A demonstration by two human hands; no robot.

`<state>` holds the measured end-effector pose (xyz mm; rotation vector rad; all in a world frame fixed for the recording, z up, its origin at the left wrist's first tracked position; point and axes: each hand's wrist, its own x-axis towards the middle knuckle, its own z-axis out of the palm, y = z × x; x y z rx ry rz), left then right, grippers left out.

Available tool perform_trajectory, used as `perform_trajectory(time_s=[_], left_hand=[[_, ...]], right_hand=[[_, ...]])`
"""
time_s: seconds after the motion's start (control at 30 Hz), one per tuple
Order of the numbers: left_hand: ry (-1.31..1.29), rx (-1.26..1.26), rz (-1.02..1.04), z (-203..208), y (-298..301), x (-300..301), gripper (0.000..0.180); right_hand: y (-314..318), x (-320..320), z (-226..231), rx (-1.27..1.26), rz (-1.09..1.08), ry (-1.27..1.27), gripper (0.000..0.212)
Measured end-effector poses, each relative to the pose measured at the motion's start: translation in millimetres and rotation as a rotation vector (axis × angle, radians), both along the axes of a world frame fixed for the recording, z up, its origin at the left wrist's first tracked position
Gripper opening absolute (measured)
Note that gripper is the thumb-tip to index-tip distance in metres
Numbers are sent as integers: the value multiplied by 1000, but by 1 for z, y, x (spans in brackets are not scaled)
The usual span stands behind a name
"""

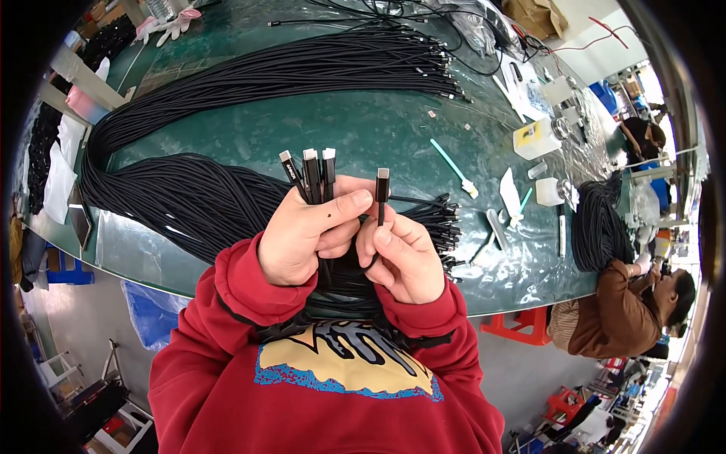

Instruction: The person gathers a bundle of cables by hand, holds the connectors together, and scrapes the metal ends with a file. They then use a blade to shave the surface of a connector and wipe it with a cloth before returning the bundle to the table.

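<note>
My left hand (306, 234) is closed around several black cables, whose connector ends (311, 174) stick up above the fingers with pale metal tips. Beside it, my right hand (404, 253) pinches a single cable, and its black connector (383, 184) points upward with a metal plug at the top. The two hands nearly meet over the near edge of the table. Behind and below them lies a thick bundle of black cables (197, 197), which bends round at the left into a far bundle (302, 68). Many connector ends lie at the right of both bundles.
Green table (340, 125) under clear film. At right are a light green brush (454, 170), white bottles (533, 138) and another cable coil (601, 219). A person in brown (631, 310) sits at the right edge near a red stool (522, 325). A blue bin (155, 310) stands below left.
</note>
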<state>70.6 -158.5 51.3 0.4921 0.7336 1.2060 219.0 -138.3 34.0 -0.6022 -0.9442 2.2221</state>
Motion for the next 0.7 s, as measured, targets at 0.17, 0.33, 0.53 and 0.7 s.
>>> perform_trajectory(time_s=[0.17, 0.33, 0.53, 0.7], left_hand=[[4, 50, -59, -7, 2, -3, 29], [-39, 65, 16, -3, 5, 5, 35], [129, 163, -106, -12, 2, 12, 40], [43, 98, -58, -16, 3, 12, 36]], right_hand=[[1, 4, -4, -40, 51, 75, 16], [1, -10, 6, 62, -143, -33, 10], [2, -5, -3, 300, -171, -249, 7], [2, -7, -1, 232, -302, -241, 9]])
